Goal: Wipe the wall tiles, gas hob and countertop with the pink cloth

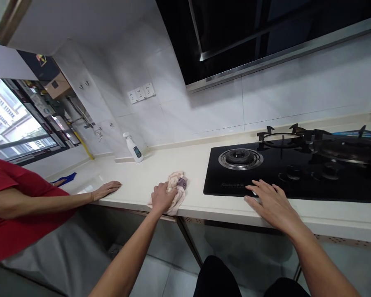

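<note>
My left hand [162, 197] is closed on a crumpled pale pink cloth [178, 186] that lies on the cream countertop [160, 169], near its front edge. My right hand [270, 202] lies flat with fingers spread on the front left corner of the black glass gas hob [284, 177]. It holds nothing. A round burner [240, 158] sits just beyond my right fingers.
Another person in a red shirt [9, 206] stands at the left, a hand [106, 189] flat on the counter. A white spray bottle [134, 147] stands by the tiled wall. Pan supports [284, 138] and a pan [348, 148] sit at right. A black hood hangs above.
</note>
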Motion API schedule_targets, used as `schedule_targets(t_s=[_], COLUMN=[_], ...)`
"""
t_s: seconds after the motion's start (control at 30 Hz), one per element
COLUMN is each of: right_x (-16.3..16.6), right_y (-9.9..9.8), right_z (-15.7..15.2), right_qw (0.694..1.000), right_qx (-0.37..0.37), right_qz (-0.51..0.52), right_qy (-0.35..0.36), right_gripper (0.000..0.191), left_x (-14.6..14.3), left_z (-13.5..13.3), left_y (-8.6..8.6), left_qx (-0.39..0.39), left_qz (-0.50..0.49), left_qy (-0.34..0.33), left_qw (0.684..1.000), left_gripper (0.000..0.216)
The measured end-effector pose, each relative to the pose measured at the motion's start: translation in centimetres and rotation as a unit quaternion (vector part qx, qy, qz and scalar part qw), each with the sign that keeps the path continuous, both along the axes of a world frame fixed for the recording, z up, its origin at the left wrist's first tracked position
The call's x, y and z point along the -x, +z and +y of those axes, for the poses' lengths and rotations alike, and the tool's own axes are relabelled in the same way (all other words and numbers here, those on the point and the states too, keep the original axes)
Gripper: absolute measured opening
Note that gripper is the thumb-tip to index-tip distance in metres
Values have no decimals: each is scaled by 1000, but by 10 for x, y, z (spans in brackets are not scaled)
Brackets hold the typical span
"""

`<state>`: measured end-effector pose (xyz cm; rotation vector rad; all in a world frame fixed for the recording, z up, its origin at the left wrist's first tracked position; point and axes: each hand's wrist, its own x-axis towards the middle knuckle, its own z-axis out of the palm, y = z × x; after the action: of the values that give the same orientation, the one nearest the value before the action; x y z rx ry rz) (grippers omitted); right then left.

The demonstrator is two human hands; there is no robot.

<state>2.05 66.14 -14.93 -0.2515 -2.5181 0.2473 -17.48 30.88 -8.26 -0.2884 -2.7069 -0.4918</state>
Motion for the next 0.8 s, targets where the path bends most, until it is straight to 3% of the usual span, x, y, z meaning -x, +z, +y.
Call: schedule_targets(t_s=[0.3,0.53,0.8], right_x=[1,0,-1], right_y=[-2,-5,-5], right_z=[3,6,4], right_qw=[1000,1000,999], right_qx=[-12,15,22], right_qz=[8,7,25], right_qy=[-5,-3,4], right_gripper=[57,63,69], left_x=[-4,-25,-53], left_z=[37,76,104], left_y=[8,3,-4], left_qx=[-142,-101,-59], left_qz=[-5,-11,66], left_qy=[-141,-230,-253], left_qw=[980,968,963], left_gripper=[47,36,44])
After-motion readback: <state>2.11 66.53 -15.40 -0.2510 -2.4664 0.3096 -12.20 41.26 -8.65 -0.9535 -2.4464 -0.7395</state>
